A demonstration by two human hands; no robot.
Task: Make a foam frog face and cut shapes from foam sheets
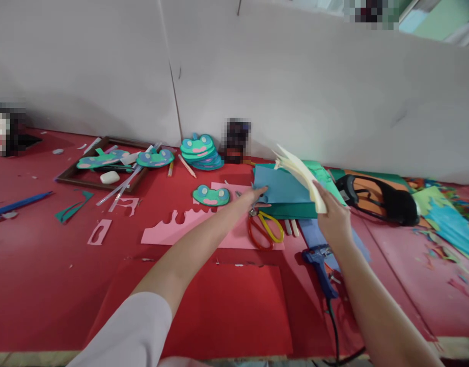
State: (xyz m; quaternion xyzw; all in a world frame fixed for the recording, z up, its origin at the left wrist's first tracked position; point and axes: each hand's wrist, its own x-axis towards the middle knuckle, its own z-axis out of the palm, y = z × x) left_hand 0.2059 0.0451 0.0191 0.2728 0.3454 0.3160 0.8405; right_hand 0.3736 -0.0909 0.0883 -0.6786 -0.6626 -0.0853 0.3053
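My right hand (334,216) grips a bundle of cream sheets (305,173), raised and tilted over a stack of coloured sheets. My left hand (254,197) pinches the left edge of a blue sheet (282,184) on that stack. Under the blue one lie dark green sheets (291,210). Just below my left hand rest scissors (265,227) with one red and one yellow handle, on a pink sheet (234,229) with cut-out edges. A green frog-face cutout (211,195) lies to the left of that hand.
Frog cutouts (199,148) are piled by the wall. A brown frame (100,181) at left holds more cutouts and clear sticks. A blue glue gun (321,270) with a cord lies near my right forearm. Farther right are a black strapped item (390,201) and paper scraps (444,252).
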